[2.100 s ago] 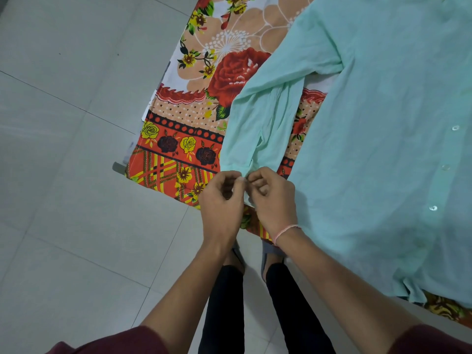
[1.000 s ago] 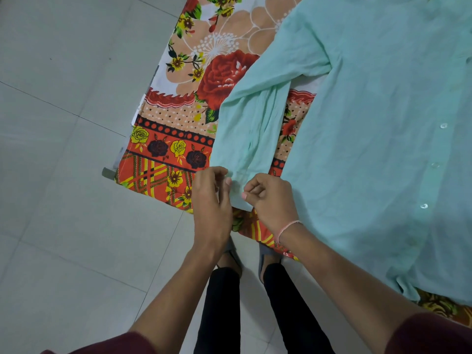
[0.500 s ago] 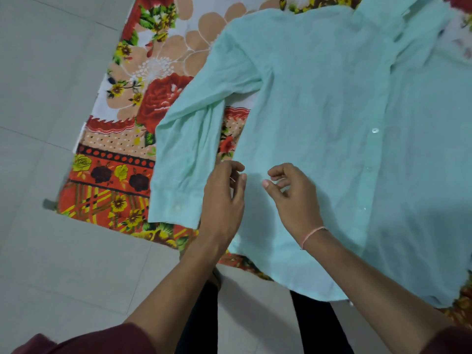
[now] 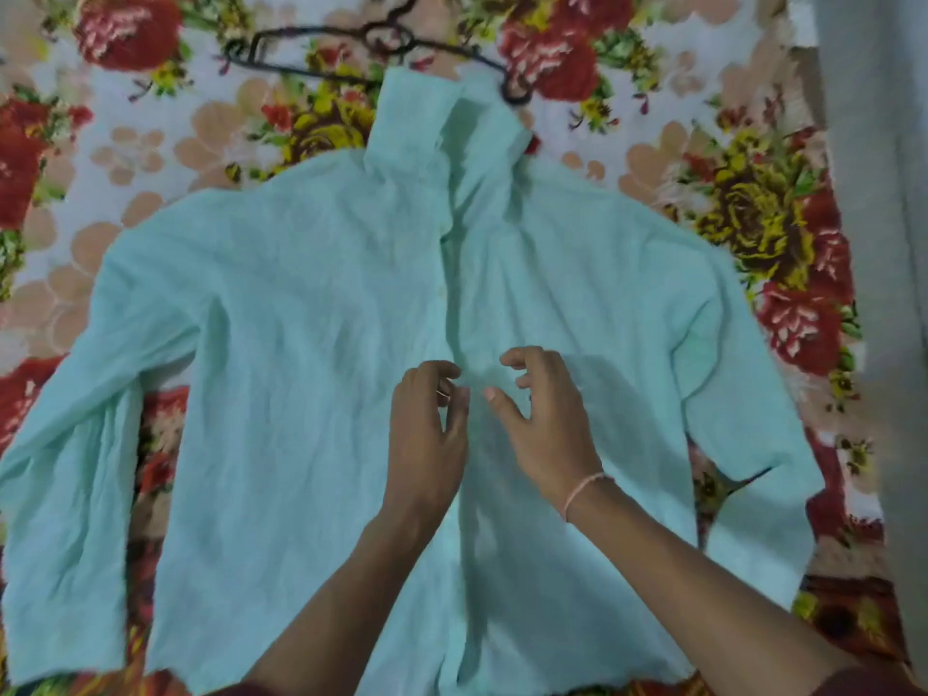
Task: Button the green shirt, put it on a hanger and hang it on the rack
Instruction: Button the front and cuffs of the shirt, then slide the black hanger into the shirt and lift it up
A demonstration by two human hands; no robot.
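The pale green shirt (image 4: 301, 344) lies flat, front up, on a flowered sheet, collar (image 4: 442, 128) at the far end and both sleeves spread out to the sides. My left hand (image 4: 427, 434) and my right hand (image 4: 542, 424) hover side by side over the middle of the button placket (image 4: 449, 303), fingers curled and apart, holding nothing. A dark wire hanger (image 4: 371, 47) lies on the sheet just beyond the collar, its right end partly under the fabric.
The flowered bedsheet (image 4: 150, 133) in red, yellow and peach covers the whole surface under the shirt. A grey strip of floor or wall (image 4: 884, 243) runs down the right edge.
My hands let go of the left sleeve cuff and moved right onto the shirt's middle. The view shifted from the sleeve and floor to the whole shirt, and the hanger came into sight.
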